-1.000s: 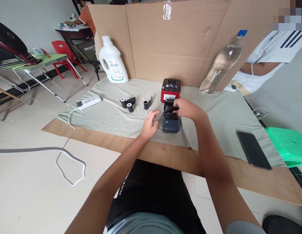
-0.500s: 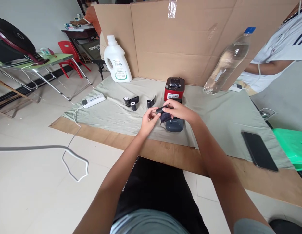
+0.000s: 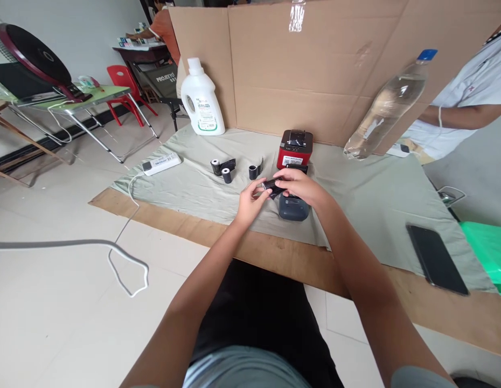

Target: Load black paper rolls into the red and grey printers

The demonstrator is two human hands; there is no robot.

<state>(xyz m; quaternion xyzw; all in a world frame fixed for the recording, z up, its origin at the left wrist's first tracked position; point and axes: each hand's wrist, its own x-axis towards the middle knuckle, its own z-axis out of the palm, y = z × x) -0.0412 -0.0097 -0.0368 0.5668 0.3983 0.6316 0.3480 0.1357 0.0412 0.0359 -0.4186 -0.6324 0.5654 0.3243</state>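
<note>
Between my left hand and my right hand is a small black roll, like printer paper or ribbon, its surface shiny. My left hand pinches its near left end, and my right fingers close over its right side, hiding part of it. A short loose flap hangs beneath. Just behind my right hand stands a red and black receipt printer. The rounded dark blue-grey cover in front of it lies below my right hand. To the left, a black roll with a loose strip stands on the cloth.
Two more black rolls with white cores stand further left, near a white power strip. A white detergent bottle and a tilted water bottle stand by the cardboard. A phone lies right. Co-workers are beyond.
Less of the roll's loose strip hangs below my hands, and the roll has turned to a shinier side. Both hands keep their grip. The whole view has shifted slightly.
</note>
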